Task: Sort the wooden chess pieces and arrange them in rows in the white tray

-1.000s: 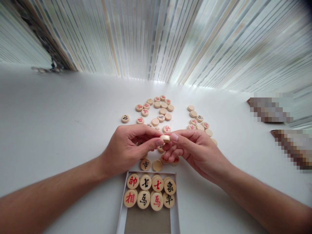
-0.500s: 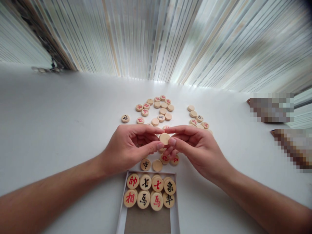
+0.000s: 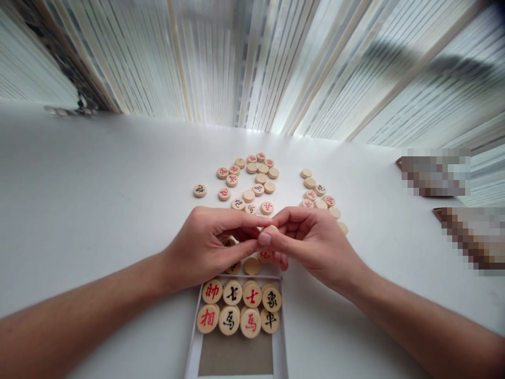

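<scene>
A round wooden xiangqi piece [image 3: 270,229] is pinched between my two hands above the table, largely covered by fingers, so its marking does not show. My left hand [image 3: 221,239] closes on it from the left with thumb and forefinger. From the other side my right hand [image 3: 305,237] grips it, thumb laid across its front. Just below stands an open shallow box [image 3: 236,360] with two rows of pieces, red and black characters facing up, such as a red horse piece [image 3: 250,322]. Between hands and box lies a blank-side-up piece [image 3: 251,266], partly beside others under my fingers.
Loose xiangqi pieces [image 3: 260,179] are scattered beyond my hands, some blank side up. Another cluster [image 3: 319,202] lies to the right. A lone black-marked piece [image 3: 200,190] sits at the left. Strip curtains [image 3: 221,63] hang behind the white table [image 3: 98,210]. Two blurred-out framed objects stand at right.
The held piece has tilted and is now more hidden by my fingers, as my right thumb moved across it. My hands stay together; the whole view has shifted slightly.
</scene>
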Action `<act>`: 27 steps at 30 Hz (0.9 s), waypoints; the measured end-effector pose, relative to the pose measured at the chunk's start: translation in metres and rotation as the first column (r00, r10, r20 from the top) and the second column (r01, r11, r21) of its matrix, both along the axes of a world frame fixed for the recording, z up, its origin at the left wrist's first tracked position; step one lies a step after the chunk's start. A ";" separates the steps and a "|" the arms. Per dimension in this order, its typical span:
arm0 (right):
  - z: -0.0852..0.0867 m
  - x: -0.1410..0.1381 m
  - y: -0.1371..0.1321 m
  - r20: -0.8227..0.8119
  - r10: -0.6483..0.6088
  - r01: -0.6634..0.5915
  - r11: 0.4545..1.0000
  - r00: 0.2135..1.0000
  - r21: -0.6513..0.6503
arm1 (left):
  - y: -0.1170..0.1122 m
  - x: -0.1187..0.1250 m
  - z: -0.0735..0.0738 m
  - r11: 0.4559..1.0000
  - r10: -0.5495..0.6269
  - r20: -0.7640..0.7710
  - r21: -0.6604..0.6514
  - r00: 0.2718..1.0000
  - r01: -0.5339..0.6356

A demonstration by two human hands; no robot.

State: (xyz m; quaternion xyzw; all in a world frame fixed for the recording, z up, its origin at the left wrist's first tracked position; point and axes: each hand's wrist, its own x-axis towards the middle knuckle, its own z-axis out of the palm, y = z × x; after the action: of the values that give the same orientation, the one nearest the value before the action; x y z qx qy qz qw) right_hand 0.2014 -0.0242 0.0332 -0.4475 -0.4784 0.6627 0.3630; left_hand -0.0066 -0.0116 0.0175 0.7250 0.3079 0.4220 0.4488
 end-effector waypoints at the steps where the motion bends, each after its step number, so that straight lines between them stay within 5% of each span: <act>1: 0.000 0.000 0.000 -0.005 0.005 -0.005 1.000 1.000 -0.008 | 0.000 -0.001 0.000 0.999 -0.003 -0.019 0.033 1.000 0.003; 18: -0.003 0.005 -0.001 -0.217 0.069 -0.093 0.990 0.974 -0.106 | 0.000 -0.001 -0.002 0.997 0.005 0.092 -0.079 0.996 0.002; 27: -0.008 0.005 0.000 -0.270 0.106 -0.138 0.985 0.957 -0.101 | 0.003 -0.002 -0.001 0.995 0.041 0.021 0.090 0.999 -0.043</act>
State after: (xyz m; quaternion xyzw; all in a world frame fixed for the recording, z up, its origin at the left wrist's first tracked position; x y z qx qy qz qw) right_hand 0.2068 -0.0246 0.0249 -0.3458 -0.4124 0.7646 0.3546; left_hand -0.0091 -0.0089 0.0162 0.7338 0.2996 0.4518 0.4096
